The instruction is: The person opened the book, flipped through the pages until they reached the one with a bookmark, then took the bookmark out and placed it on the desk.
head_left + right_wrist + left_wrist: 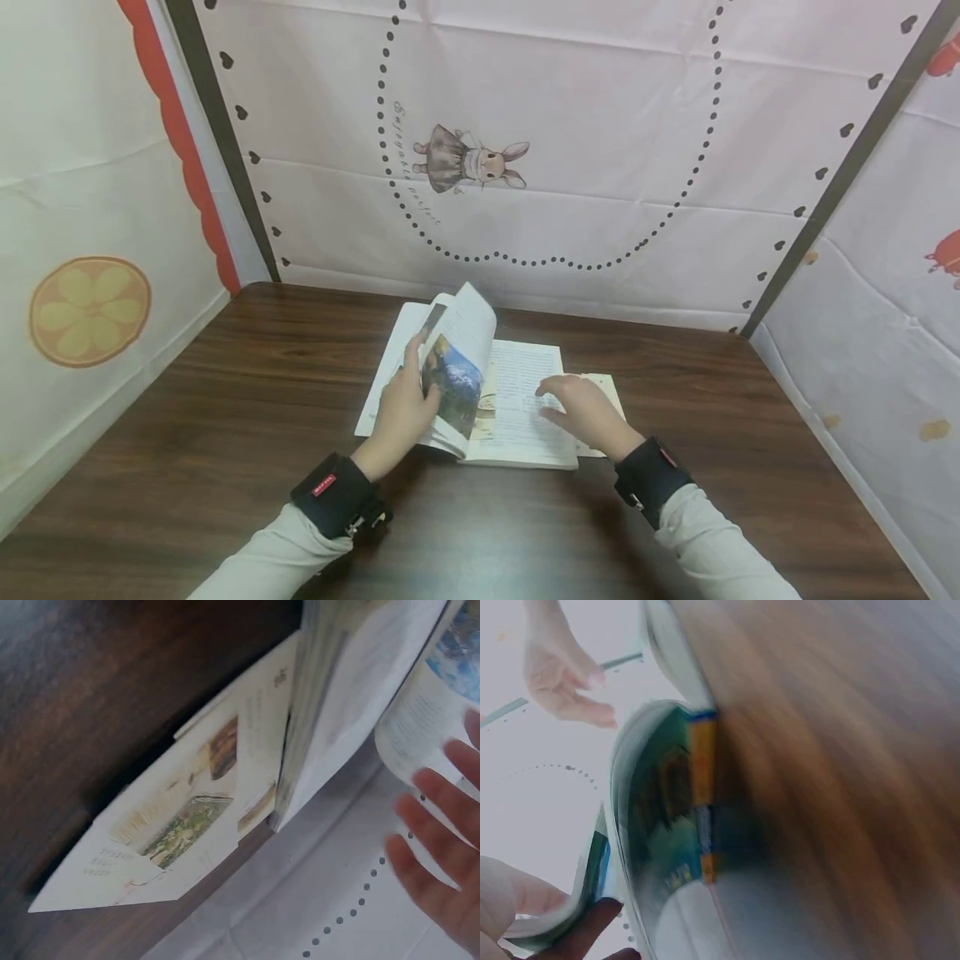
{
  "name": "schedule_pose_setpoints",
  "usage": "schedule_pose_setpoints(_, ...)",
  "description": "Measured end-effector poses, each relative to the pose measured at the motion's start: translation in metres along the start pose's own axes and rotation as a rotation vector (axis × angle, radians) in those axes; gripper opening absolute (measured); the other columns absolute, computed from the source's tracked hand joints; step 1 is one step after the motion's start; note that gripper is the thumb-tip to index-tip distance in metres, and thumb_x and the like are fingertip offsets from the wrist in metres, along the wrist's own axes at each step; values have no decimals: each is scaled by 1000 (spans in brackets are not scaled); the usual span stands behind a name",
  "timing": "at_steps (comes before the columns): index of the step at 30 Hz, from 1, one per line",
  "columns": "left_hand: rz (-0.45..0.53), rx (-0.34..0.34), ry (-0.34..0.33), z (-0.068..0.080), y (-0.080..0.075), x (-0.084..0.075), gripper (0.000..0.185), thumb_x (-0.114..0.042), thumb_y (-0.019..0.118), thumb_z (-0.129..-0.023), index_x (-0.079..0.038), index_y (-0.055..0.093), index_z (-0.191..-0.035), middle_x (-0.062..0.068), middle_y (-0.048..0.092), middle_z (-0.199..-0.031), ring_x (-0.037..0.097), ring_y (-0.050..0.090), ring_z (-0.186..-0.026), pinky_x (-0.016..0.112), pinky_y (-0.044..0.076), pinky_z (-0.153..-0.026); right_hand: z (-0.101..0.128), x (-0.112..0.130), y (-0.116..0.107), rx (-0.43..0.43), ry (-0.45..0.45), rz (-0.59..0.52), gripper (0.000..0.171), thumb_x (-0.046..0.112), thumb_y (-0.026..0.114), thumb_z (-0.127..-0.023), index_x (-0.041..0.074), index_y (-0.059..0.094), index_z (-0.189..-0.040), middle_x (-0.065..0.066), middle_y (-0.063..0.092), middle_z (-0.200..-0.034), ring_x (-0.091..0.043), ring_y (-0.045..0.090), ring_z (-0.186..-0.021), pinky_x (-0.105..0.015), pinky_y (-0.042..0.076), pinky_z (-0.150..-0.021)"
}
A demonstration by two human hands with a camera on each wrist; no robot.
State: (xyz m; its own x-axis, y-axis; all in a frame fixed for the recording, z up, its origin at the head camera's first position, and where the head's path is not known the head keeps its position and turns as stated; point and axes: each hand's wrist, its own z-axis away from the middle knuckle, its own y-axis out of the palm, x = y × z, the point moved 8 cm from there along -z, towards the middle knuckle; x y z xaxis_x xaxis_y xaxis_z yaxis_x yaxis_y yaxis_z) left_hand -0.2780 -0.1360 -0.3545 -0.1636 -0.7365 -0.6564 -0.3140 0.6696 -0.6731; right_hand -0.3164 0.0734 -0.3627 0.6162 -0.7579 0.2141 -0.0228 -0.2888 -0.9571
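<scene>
An open book (525, 417) lies on the table, with a block of its pages raised and curving. One raised page carries a colour landscape photo (453, 383). My left hand (401, 408) grips the lifted pages at the left, thumb over the photo side. In the left wrist view, the fingers (585, 930) and thumb hold a curved stack, beside the book's blurred orange-and-blue spine (703, 772). My right hand (588, 412) is above the right-hand page, fingers relaxed and loosely bent, holding nothing. A cream printed sheet or booklet (187, 829) with small pictures sticks out from under the book's right side.
The dark wood-grain table (697, 408) extends around the book on every side. Behind it hangs a pale cloth (600, 150) with dots, hearts and a rabbit drawing. Further patterned cloths (90, 208) border the left and right. Black bands (337, 496) circle both wrists.
</scene>
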Motion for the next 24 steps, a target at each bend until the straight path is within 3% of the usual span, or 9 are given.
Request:
schedule_pose_setpoints(3,-31,-46,87,2,-2,-1,85,11,55,-78,-12,15,-150,20,62,-87,20,53,-56,28,42,-47,4,-3,17,155,-3,-4,34,14,75,-79,5,66,-111,-11,68,-113,-25,63,-107,-40,49,-94)
schedule_pose_setpoints(5,-92,-49,126,3,0,-3,90,13,56,-76,-18,16,-150,25,57,-111,34,60,-88,42,51,-72,7,-4,25,226,-12,-10,41,16,76,-78,4,64,-115,-12,67,-115,-26,62,-108,-40,48,-95)
schedule_pose_setpoints(7,-199,-39,180,2,1,-7,93,15,58,-74,-22,19,-150,27,41,-136,46,40,-125,60,36,-98,8,-5,29,265,-14,-11,45,19,76,-77,5,63,-117,-13,66,-117,-27,62,-110,-41,48,-96)
schedule_pose_setpoints(8,-260,-22,221,2,2,-10,94,17,58,-72,-24,22,-150,26,33,-144,50,25,-135,67,24,-104,9,-5,31,276,-8,-8,46,20,77,-77,5,62,-118,-13,65,-119,-27,61,-111,-41,47,-97)
schedule_pose_setpoints(10,-381,73,323,3,10,-16,91,17,58,-74,-28,29,-147,23,17,-154,52,4,-141,75,8,-104,8,-5,32,280,2,-7,47,19,77,-76,5,62,-118,-14,65,-118,-27,62,-109,-41,47,-97)
schedule_pose_setpoints(14,-497,402,485,12,32,-21,70,12,57,-82,-28,48,-138,14,24,-155,48,15,-141,72,16,-105,5,-2,34,290,22,11,45,16,78,-74,6,62,-115,-14,65,-115,-27,63,-97,-40,50,-91)
schedule_pose_setpoints(16,-484,518,472,16,39,-18,54,2,55,-88,-23,51,-136,12,33,-152,46,26,-138,68,25,-105,3,0,34,290,27,9,45,15,79,-73,7,63,-114,-14,65,-110,-25,61,-88,-40,51,-85)
schedule_pose_setpoints(19,-443,538,395,14,39,-12,44,-22,55,-94,-15,50,-137,13,43,-146,43,40,-132,61,37,-101,-4,0,35,283,68,-84,40,15,79,-74,5,64,-110,-12,64,-97,-20,57,-80,-36,51,-75)
schedule_pose_setpoints(24,-382,528,340,13,39,-2,83,-57,69,-76,-7,48,-137,13,46,-144,39,42,-131,55,39,-102,-19,-11,50,320,316,-556,31,16,62,-89,-7,62,-111,-16,69,-83,-15,65,-70,-28,55,-67)
